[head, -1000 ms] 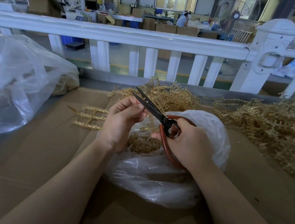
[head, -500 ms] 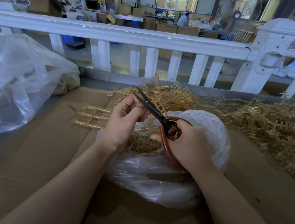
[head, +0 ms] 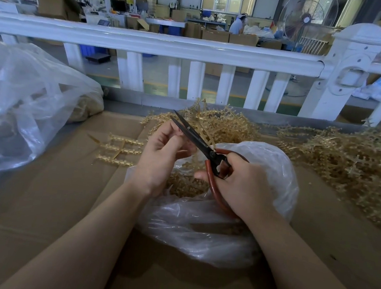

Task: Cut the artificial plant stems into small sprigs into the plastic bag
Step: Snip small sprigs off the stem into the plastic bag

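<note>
Golden plastic is the stuff of this job: the left hand [head: 159, 157] pinches a short piece of stem [head: 184, 154] between thumb and curled fingers just above the mouth of the plastic bag [head: 264, 176], though most of that piece is hidden behind the fingers. The right hand [head: 239, 188] grips the scissors [head: 199, 143] by their red loop handles, fingers curled through and around them, with the dark blades parted only narrowly and pointing up and away from the bag, right beside the left fingertips. To cut well, the person should probably keep the stem over the bag's opening so each sprig drops straight in, feed it deep between the blades where they bite hardest, and hold the pinching fingers back from the edges. The bag is thin, clear and crinkled, slumped on brown cardboard [head: 58, 212], with a bed of cut sprigs [head: 187, 186] showing through its mouth. Left of the bag lies an uncut stem [head: 119, 147], a flat comb of knobbly rods. Behind the bag, and again to its right, sit tangled heaps of stems [head: 349, 162], stiff and springy-looking. Further left of the bag, a larger clear bag [head: 23, 106] billows in loose glossy folds. Beyond the bag runs a smooth white railing [head: 149, 41].
</note>
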`<state>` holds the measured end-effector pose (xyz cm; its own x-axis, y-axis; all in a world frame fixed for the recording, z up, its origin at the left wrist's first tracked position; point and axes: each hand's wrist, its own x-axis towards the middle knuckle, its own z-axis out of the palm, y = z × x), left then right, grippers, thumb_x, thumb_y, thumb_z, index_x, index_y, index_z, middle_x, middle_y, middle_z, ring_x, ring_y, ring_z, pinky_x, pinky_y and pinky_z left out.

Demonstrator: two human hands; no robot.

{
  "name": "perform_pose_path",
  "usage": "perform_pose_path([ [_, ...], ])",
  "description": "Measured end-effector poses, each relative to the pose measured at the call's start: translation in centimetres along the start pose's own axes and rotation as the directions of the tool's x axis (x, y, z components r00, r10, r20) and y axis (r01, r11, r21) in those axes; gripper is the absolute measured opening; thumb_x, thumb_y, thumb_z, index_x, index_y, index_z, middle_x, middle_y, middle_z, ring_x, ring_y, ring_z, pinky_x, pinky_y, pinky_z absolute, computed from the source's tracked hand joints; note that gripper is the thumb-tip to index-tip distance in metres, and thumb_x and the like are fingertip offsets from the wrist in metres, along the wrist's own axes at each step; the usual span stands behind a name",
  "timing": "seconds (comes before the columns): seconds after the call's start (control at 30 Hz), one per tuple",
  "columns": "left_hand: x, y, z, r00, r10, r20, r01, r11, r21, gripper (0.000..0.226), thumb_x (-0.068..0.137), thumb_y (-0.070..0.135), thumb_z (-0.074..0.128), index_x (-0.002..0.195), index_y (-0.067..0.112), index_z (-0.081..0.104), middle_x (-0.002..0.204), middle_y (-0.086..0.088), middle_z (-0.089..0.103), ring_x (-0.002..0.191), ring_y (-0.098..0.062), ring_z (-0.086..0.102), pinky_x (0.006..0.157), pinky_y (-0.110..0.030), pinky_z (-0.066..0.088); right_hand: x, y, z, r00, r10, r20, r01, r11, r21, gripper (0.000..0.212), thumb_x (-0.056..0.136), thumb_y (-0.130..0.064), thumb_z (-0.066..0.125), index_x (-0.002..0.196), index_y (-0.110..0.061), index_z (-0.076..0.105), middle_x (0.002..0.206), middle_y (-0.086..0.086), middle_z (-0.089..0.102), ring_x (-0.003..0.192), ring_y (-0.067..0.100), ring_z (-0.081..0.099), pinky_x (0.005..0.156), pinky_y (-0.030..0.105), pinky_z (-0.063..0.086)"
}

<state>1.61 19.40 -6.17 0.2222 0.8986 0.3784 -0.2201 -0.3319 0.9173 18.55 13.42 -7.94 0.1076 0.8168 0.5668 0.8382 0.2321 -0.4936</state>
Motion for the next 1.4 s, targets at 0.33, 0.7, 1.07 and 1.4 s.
perform_pose_path([
  [0.33,0.6,0.2,-0.4,0.979,-0.192,0.063,0.2,0.875,-0.441,0.025,0.097,0.003,0.037,0.084,0.019,0.051,0.092,-0.002,0.065,0.092,-0.021,0.065,0.081,-0.039,0.057,-0.2,-0.3,-0.2,0.995,0.1,-0.021,-0.094,0.976,0.197,0.063,0.066,-0.084,0.06,0.092,-0.027,0.068,0.074,-0.015,0.068,0.076,-0.001,0.064,0.066,0.012,0.049],
  [0.7,0.5,0.8,-0.7,0.943,-0.269,0.195,0.327,0.643,-0.693,0.05,0.099,0.013,0.025,0.069,0.019,0.065,0.088,-0.004,0.071,0.082,-0.016,0.071,0.071,-0.034,0.058,0.5,-0.3,-0.2,0.929,0.366,0.056,-0.351,0.819,0.454,0.023,0.081,-0.045,0.079,0.073,-0.026,0.07,0.063,-0.011,0.07,0.057,0.001,0.064,0.055,0.016,0.047],
  [1.07,0.8,0.0,-0.9,0.939,-0.284,0.193,0.334,0.62,-0.71,0.052,0.099,0.013,0.029,0.065,0.019,0.068,0.088,-0.004,0.073,0.084,-0.017,0.072,0.072,-0.036,0.059,1.0,-0.7,-1.0,0.865,0.458,0.204,-0.451,0.534,0.715,0.012,0.089,-0.019,0.076,0.082,-0.011,0.071,0.053,0.003,0.06,0.035,0.002,0.047,0.038,0.009,0.035],
  [1.4,0.5,0.4,-0.6,0.95,-0.201,0.24,0.308,0.735,-0.604,0.017,0.084,0.016,0.055,0.073,0.018,0.068,0.091,-0.002,0.07,0.095,-0.018,0.069,0.085,-0.04,0.059,1.0,-0.6,-1.0,0.868,0.461,0.184,-0.439,0.539,0.719,0.018,0.091,-0.017,0.073,0.075,-0.01,0.069,0.053,0.003,0.058,0.036,0.004,0.045,0.037,0.012,0.035],
])
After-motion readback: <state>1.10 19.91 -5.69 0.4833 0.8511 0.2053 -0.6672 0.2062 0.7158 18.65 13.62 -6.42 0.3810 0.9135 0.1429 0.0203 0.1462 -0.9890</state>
